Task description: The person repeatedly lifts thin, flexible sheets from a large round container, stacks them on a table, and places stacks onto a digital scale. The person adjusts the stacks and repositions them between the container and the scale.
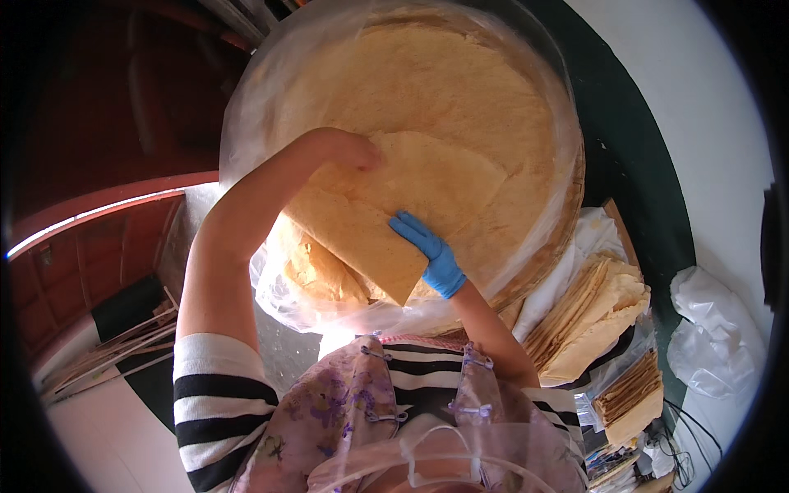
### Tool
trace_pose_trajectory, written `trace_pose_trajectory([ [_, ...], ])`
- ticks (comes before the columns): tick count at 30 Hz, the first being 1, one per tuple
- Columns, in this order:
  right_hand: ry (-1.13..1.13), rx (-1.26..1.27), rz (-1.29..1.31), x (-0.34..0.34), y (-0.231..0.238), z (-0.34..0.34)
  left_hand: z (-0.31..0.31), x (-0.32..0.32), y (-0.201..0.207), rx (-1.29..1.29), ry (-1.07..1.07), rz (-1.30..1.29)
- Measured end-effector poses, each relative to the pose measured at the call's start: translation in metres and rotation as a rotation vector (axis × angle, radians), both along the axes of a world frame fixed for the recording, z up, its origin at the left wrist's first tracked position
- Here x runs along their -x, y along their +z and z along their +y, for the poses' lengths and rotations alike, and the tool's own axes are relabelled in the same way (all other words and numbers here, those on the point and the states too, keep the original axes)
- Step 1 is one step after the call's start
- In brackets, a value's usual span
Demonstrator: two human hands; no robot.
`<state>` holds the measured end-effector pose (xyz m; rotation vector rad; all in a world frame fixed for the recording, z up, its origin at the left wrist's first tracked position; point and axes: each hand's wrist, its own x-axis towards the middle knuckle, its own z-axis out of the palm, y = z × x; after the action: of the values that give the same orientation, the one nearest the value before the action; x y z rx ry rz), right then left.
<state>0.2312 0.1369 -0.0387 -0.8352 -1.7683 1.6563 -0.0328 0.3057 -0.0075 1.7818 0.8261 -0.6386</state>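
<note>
A wide stack of thin, round, tan flatbread sheets (460, 90) lies in front of me. On top of it is a sheet folded into a flat-sided piece (353, 238), its corner toward me. My right hand (429, 253), in a blue glove, rests flat on the right edge of this fold with its fingers stretched out. Bare and bent at the wrist, my left hand (357, 150) reaches across the far side of the folded part. Its fingers are mostly hidden and blurred, so I cannot see whether they grip the sheet. Crumpled flatbread (316, 275) shows below the fold.
Clear plastic film (267, 99) surrounds the stack. To the right lie piles of folded flatbread (588, 316) and a smaller bundle (631, 398). A white plastic bag (713, 337) and dark cables (686, 435) are farther right. Thin sticks (115, 353) lie at the left.
</note>
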Motion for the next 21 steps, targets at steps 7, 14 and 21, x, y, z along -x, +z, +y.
trace_pose_trajectory([
  [7, -0.285, 0.673, 0.184, -0.022, -0.006, 0.018, 0.038, 0.049, 0.018, 0.411, 0.796, 0.043],
  [14, -0.571, 1.122, 0.475, -0.029, -0.022, 0.032, -0.029, -0.028, 0.023, -1.213, 1.276, -0.472],
  [21, -0.586, 1.125, 0.357, -0.037, -0.023, 0.037, -0.097, -0.114, -0.027, -1.125, 0.739, 0.000],
])
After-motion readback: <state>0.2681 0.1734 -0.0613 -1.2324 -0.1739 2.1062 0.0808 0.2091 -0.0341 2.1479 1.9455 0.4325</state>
